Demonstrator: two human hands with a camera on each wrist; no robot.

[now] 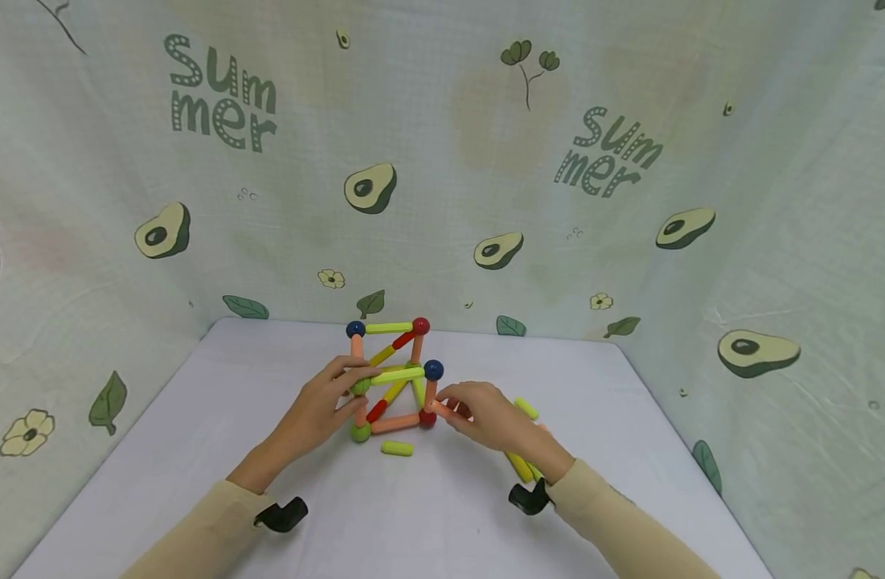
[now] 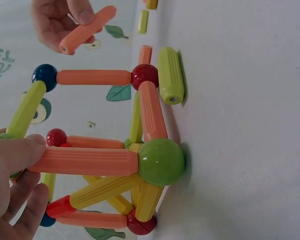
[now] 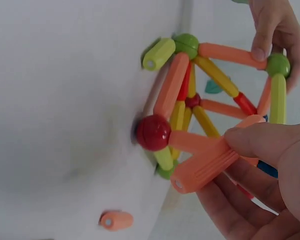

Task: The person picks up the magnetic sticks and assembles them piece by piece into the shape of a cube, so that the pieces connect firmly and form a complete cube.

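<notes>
A cube-like frame of magnetic sticks and balls stands on the table. Its lower front corner is a green ball [image 2: 161,161], with a red ball [image 3: 154,132] at the lower right corner and a blue ball [image 1: 433,369] above that. My left hand [image 1: 315,406] grips the upright orange stick [image 2: 90,161] at its top, thumb beside the upper green ball [image 3: 278,65]. Between thumb and fingers, my right hand [image 1: 489,414] pinches a loose orange magnetic stick [image 3: 202,167], held slantwise close to the frame's right side. Yellow and red sticks form diagonals inside the frame.
A loose light green stick [image 1: 397,448] lies just in front of the frame. Several more sticks, among them a yellow one [image 1: 518,466] and a light green one [image 1: 526,408], lie around the right forearm, partly hidden by it. A printed cloth [image 1: 442,241] hangs behind the table.
</notes>
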